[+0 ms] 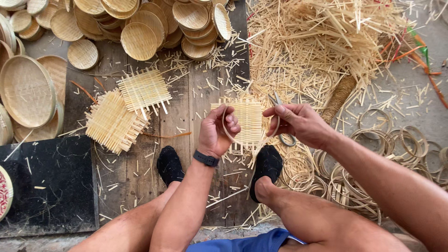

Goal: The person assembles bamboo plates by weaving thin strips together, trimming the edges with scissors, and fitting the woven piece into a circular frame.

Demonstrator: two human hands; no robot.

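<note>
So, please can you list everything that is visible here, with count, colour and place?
woven mat in hands: one, pale tan, held between both hands with a thin bamboo ring around it
loose woven mats: a small stack, pale tan, on the wooden boards at left
round woven trays: many, tan, piled along the top and left edge
bamboo offcuts: a large heap, straw colour, upper right
bamboo rings: many, tan, on the floor at right
black mat: one, lower left
socks: two, black, on the feet
blue shorts: bottom edge
wristband: one, black, left wrist
left hand: grip closed on the ring
right hand: grip on the ring, also holding scissors
</note>
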